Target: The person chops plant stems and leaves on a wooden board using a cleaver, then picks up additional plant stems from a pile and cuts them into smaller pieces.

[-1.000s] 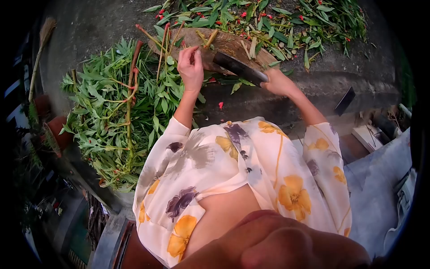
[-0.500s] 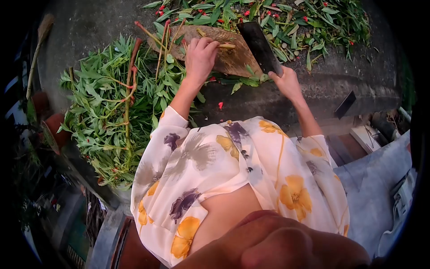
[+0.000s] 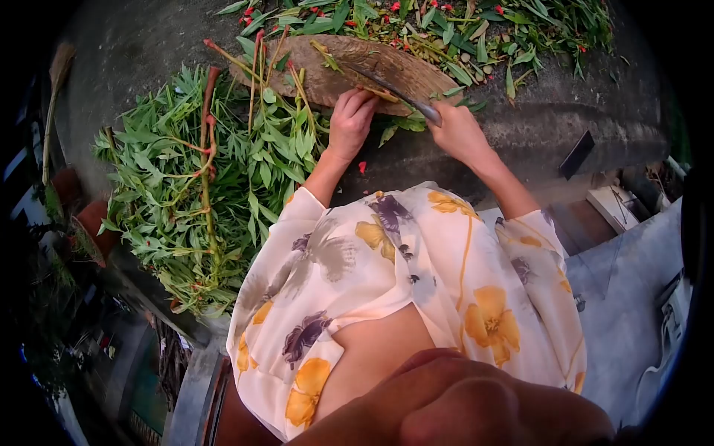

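My left hand (image 3: 352, 123) pinches a short, yellowish plant stem piece (image 3: 384, 95) at the near edge of a worn wooden chopping board (image 3: 312, 74). In my right hand (image 3: 459, 132) is the handle of a dark cleaver (image 3: 405, 97). Its blade is turned nearly edge-on and slants over the board right beside the stem piece; whether it touches the stem I cannot tell. Another cut stem piece (image 3: 325, 55) lies on the board. Several leafy stalks (image 3: 256, 82) rest across the board's left end.
A big heap of leafy green stalks (image 3: 178, 186) lies to the left. Cut leaves with red petals (image 3: 446, 37) spread behind the board. A dark flat object (image 3: 576, 154) lies at the right edge of the concrete surface (image 3: 513, 123). A broom (image 3: 56, 97) stands far left.
My left hand has moved toward me and slightly right with the stem piece. The cleaver has turned from showing its broad side to nearly edge-on, and its blade has come over beside the stem.
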